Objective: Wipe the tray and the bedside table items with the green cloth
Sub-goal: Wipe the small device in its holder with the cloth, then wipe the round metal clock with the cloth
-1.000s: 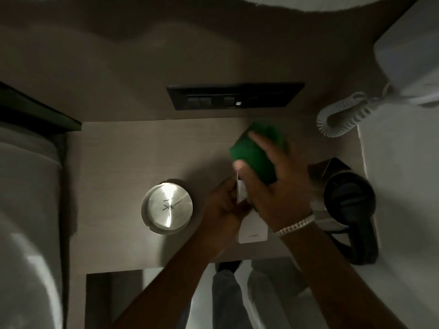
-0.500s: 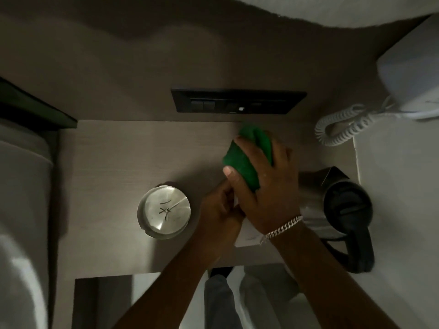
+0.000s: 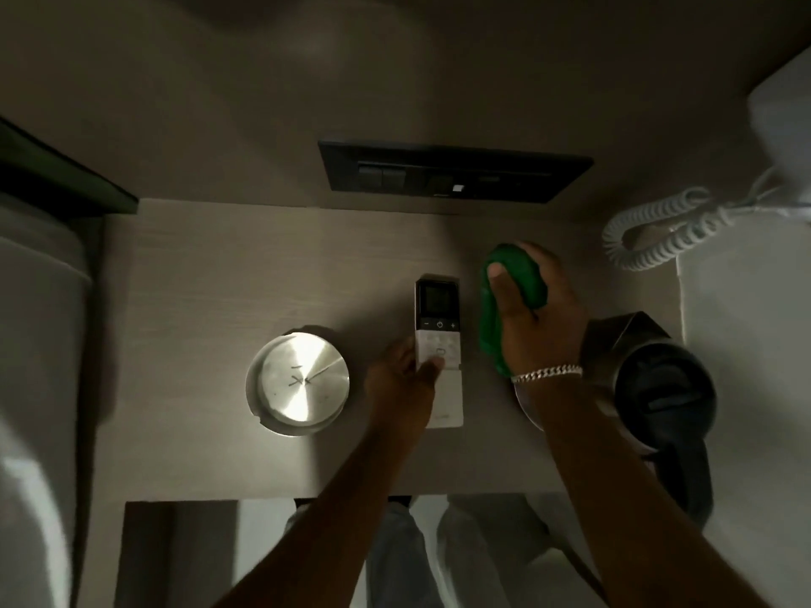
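On the tabletop (image 3: 210,274) the clock (image 3: 298,383) lies left of the remote (image 3: 439,340); the cloth (image 3: 509,296) lies just right of it, the kettle (image 3: 658,388) farther right, the switch panel (image 3: 452,174) behind.

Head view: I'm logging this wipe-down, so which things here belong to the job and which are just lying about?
In the job:
- green cloth, bunched in the right hand
- remote control, held by the left hand
- round metal clock
- kettle
- bedside table

Lying about:
- switch panel
- coiled phone cord
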